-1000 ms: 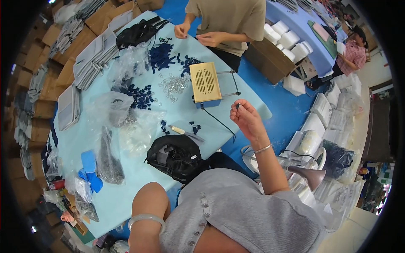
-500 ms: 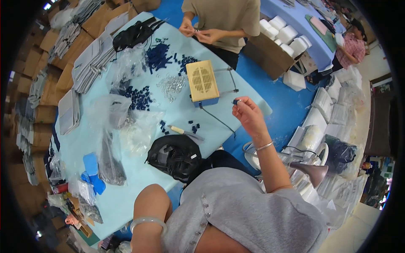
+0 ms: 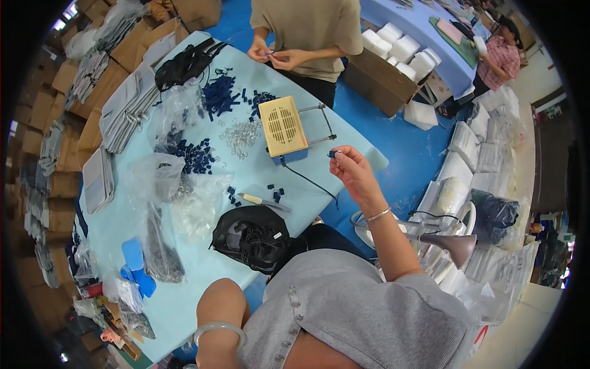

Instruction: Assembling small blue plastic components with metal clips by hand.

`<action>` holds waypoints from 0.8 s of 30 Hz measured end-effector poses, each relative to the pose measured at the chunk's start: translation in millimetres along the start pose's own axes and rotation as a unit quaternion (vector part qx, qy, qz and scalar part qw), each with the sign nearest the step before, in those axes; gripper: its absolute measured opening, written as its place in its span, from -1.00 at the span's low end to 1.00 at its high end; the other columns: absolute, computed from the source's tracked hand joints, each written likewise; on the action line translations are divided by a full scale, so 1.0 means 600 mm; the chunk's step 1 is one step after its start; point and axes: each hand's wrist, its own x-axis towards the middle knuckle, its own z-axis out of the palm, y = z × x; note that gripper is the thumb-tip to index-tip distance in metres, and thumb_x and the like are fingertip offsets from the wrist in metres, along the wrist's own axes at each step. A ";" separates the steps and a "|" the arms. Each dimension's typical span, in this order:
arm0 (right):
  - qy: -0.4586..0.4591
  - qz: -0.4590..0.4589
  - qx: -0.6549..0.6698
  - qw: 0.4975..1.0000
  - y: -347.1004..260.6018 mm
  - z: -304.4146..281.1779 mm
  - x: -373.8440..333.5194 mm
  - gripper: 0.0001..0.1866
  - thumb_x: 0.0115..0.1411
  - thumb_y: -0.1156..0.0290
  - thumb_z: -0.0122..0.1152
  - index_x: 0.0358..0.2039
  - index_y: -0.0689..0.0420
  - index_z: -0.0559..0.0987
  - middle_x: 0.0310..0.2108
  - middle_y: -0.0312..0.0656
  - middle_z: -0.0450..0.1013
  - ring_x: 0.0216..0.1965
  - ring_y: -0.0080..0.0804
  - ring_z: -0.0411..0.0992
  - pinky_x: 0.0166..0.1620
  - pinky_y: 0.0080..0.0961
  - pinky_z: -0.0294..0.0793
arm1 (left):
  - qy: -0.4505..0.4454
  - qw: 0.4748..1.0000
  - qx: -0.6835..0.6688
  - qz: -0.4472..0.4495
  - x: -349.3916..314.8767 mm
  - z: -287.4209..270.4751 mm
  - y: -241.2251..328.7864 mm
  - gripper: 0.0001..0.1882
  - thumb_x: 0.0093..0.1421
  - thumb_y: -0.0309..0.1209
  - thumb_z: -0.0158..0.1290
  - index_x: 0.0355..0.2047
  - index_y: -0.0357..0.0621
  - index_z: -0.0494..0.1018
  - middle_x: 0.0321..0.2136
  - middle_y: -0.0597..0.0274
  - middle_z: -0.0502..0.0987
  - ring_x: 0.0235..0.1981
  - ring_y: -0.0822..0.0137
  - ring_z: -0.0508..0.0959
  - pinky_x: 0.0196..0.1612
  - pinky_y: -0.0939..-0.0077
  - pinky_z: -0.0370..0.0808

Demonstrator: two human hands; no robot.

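My right hand (image 3: 357,175) is raised past the table's right edge, thumb and fingers pinching a small dark blue piece (image 3: 333,154). The piece is too small to make out its exact kind. Just left of it stands a cream-and-blue box-shaped device (image 3: 284,126) with a vented top and thin metal rods (image 3: 316,124) sticking out on its right side. My left arm (image 3: 222,307), with a pale bangle (image 3: 219,329), bends down to the lower edge, and its hand is out of sight. Dark blue pieces (image 3: 195,157) and clear rings (image 3: 241,136) lie heaped on the table.
A black bag (image 3: 251,238) rests at the near table edge, below a cutter (image 3: 264,202). A black cable (image 3: 313,179) runs from the device over the edge. Plastic bags (image 3: 163,240) lie left. Across the table a person (image 3: 306,27) handles something small. A lamp-like shade (image 3: 452,246) is right.
The whole view has shifted slightly. My right hand still pinches the small dark blue piece, now a little closer to the metal rods. The other person's hands have moved slightly.
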 end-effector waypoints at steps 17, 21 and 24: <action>0.141 -0.143 -0.409 0.890 0.004 -0.116 0.140 -0.88 0.06 0.43 0.20 -0.43 0.21 0.50 -0.54 -0.37 0.44 -0.51 -0.71 0.33 -0.42 -0.71 0.32 | 0.013 0.963 0.270 0.008 -0.005 0.007 0.021 -0.68 0.24 -0.16 -0.13 -0.43 -0.18 0.35 -0.50 0.29 0.39 -0.49 0.37 0.43 -0.36 0.46 0.39; 0.141 -0.148 -0.535 0.820 0.014 -0.138 0.189 -0.89 0.05 0.45 0.21 -0.44 0.21 0.51 -0.55 -0.35 0.47 -0.53 -0.68 0.36 -0.42 -0.66 0.36 | 0.031 0.947 0.320 0.008 -0.030 -0.006 0.002 -0.68 0.24 -0.15 -0.13 -0.44 -0.18 0.35 -0.51 0.31 0.39 -0.50 0.38 0.43 -0.38 0.47 0.39; 0.119 -0.152 -0.580 0.791 0.024 -0.145 0.221 -0.89 0.02 0.46 0.22 -0.44 0.20 0.51 -0.58 -0.27 0.48 -0.54 -0.60 0.40 -0.41 -0.61 0.39 | 0.031 0.929 0.369 0.010 -0.036 -0.030 -0.004 -0.67 0.24 -0.15 -0.13 -0.45 -0.17 0.35 -0.52 0.32 0.38 -0.51 0.39 0.42 -0.39 0.48 0.39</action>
